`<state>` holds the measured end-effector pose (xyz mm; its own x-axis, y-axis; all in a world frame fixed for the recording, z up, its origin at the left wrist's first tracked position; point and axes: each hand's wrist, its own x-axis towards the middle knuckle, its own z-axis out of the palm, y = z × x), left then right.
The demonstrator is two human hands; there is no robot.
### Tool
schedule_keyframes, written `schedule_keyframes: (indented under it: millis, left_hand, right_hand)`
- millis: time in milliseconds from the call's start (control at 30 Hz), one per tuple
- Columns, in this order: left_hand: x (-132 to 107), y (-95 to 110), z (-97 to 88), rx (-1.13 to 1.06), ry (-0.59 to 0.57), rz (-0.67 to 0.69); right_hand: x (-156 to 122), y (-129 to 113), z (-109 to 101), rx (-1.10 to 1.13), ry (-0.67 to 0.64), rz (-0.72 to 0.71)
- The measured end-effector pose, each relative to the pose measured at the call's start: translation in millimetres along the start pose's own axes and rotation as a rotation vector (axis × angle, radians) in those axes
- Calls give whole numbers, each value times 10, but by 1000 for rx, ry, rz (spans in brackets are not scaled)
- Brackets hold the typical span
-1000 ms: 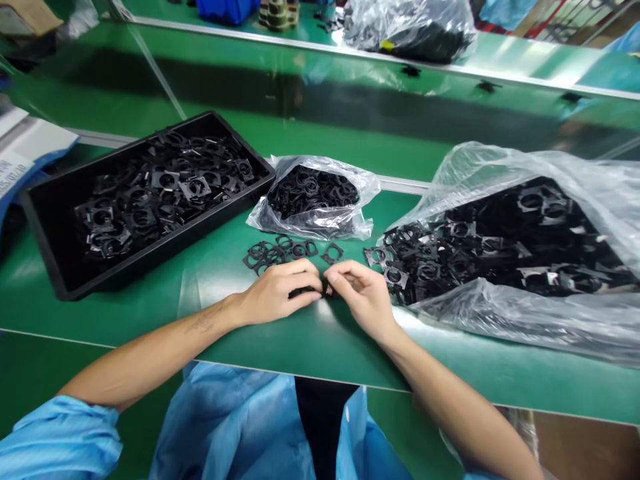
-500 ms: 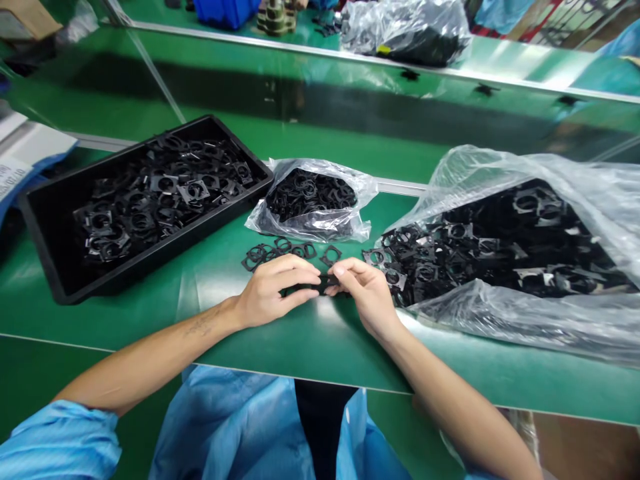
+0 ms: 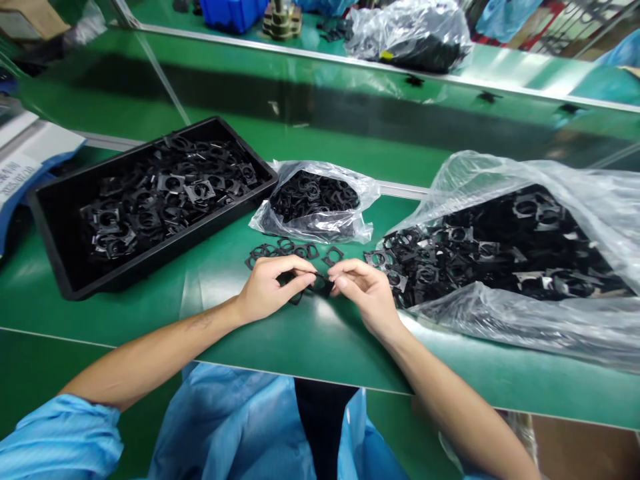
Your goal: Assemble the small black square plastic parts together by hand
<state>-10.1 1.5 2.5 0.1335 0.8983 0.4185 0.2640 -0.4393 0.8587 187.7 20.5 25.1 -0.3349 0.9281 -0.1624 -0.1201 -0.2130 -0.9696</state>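
Note:
My left hand (image 3: 270,287) and my right hand (image 3: 365,293) meet just above the green table (image 3: 310,340), fingers pinched on small black plastic parts (image 3: 320,285) held between them. A further black piece shows under my left fingers. Just beyond my hands lies a loose row of black rings (image 3: 285,251). A small clear bag of black rings (image 3: 315,200) sits behind that row. To the right, a large clear bag (image 3: 525,247) spills square black frames toward my right hand.
A black tray (image 3: 60,267) holding several black frames stands at the left. White papers (image 3: 25,153) lie at the far left edge. Across the back run a conveyor strip, another bag of black parts (image 3: 410,33) and a blue bin (image 3: 233,12).
My hands have drawn slightly apart and lifted a little, with the black parts now showing between the fingertips. The view has shifted slightly.

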Motion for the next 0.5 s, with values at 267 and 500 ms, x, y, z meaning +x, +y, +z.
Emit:
schedule_keyframes:
  millis: [267,500]
  left_hand:
    - [14,-40,-11,-199,-82,-157]
    - [44,-72,-17,-314,-119,-206]
  right_hand:
    - [-12,8,4,-1,-34,40]
    - [3,39,-15,46,-25,63]
